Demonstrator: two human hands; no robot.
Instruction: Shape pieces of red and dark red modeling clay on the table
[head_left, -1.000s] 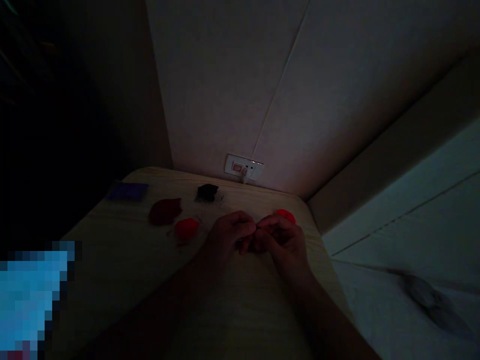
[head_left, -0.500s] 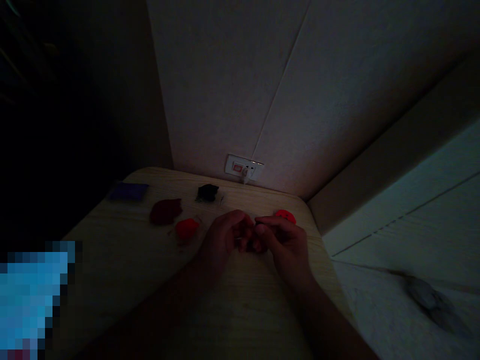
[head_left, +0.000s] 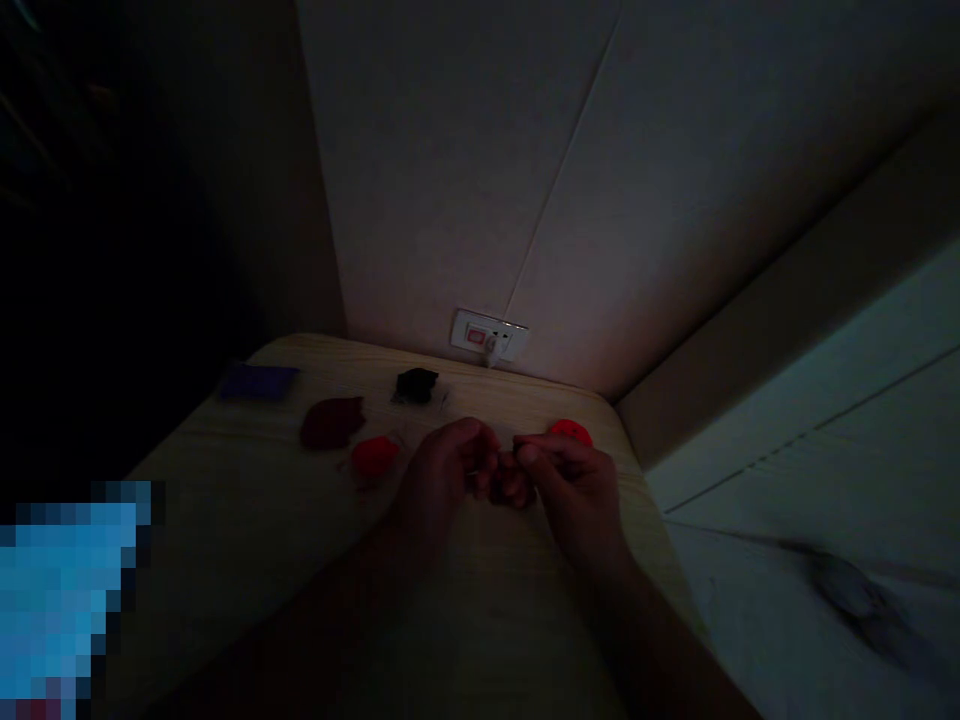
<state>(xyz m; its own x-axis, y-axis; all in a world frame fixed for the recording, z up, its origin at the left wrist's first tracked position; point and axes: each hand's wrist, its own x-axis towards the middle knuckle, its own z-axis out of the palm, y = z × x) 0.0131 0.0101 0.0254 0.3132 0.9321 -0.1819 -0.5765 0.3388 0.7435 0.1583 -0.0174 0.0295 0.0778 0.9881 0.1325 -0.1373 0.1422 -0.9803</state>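
Observation:
The room is very dark. My left hand (head_left: pixel 442 475) and my right hand (head_left: pixel 574 485) meet over a small wooden table (head_left: pixel 247 530), fingers curled and pinched together on something small and reddish that I cannot make out. A bright red piece (head_left: pixel 373 455) lies just left of my left hand. Another red round piece (head_left: pixel 570 432) sits behind my right hand. Farther left lie a dark red piece (head_left: pixel 331 421) and a purple piece (head_left: pixel 259 381). A black piece (head_left: pixel 415 384) rests near the back edge.
A wall socket (head_left: pixel 489 336) sits on the wall behind the table. A pale surface with a dark smudge (head_left: pixel 862 600) lies to the right. A blurred blue patch (head_left: pixel 67 590) fills the lower left corner.
My two hands have shifted their fingers slightly while staying pinched together at the same spot. The pieces on the table have not moved.

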